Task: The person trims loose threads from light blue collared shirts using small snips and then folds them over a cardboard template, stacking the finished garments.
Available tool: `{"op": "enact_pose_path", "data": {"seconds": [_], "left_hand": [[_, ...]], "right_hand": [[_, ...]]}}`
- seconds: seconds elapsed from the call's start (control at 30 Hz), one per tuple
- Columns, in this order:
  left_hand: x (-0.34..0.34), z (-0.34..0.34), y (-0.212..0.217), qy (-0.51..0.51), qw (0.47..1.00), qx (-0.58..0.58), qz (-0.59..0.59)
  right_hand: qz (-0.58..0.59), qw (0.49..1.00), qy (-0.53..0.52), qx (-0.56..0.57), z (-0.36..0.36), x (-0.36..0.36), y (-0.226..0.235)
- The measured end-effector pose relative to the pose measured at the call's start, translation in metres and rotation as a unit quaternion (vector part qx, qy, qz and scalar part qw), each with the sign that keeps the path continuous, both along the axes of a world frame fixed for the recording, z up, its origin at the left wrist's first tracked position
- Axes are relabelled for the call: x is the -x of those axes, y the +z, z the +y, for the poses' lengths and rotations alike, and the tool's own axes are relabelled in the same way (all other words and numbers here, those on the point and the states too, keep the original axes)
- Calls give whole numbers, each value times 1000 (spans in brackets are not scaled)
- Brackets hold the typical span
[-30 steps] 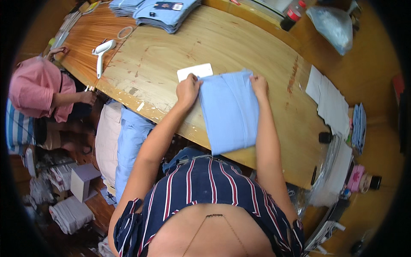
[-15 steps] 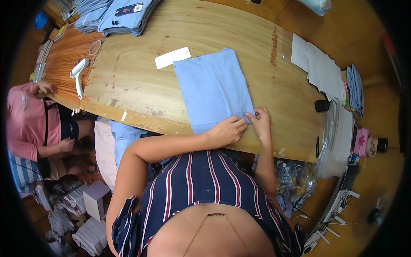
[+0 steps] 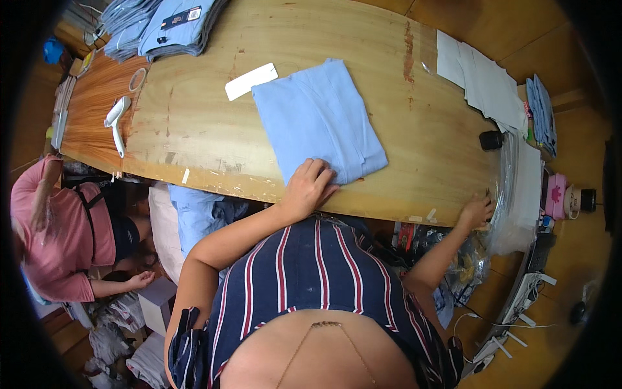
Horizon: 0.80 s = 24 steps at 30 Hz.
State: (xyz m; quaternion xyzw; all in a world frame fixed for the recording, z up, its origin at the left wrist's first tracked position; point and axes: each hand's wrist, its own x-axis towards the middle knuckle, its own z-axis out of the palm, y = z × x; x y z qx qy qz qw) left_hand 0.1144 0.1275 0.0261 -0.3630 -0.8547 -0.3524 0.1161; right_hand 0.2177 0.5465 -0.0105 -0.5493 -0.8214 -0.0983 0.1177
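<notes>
A folded light-blue garment (image 3: pixel 321 120) lies on the wooden table in front of me. My left hand (image 3: pixel 310 189) is at its near edge, fingers bent together over the cloth. Over to the right, my right hand (image 3: pixel 477 211) reaches to the table's near right part, with its fingers closed round a thin, dark, pen-like tool (image 3: pixel 488 192). Only the tip of that tool shows, so its exact kind is hidden. A blank white tag (image 3: pixel 251 81) with a thin string touches the garment's far left corner.
Stacked blue garments (image 3: pixel 178 29) sit at the far left, near a tape ring (image 3: pixel 137 79) and a white lint roller (image 3: pixel 116 123). White sheets (image 3: pixel 476 84), clear plastic bags (image 3: pixel 508 214) and a small black object (image 3: pixel 491 140) line the right side. A co-worker in pink (image 3: pixel 61 227) is at left.
My right hand has left the garment and moved right to the dark tool. My left hand has shifted left along the near edge. The co-worker has turned and lowered an arm.
</notes>
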Motion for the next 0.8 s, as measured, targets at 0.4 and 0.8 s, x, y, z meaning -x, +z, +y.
{"op": "enact_pose_path", "data": {"seconds": [0.4, 0.8], "left_hand": [[2, 12, -1, 38, 993, -82, -69], [18, 9, 22, -6, 991, -43, -130]], "right_hand": [[95, 972, 204, 72, 63, -6, -30], [383, 617, 339, 598, -198, 49, 34]]}}
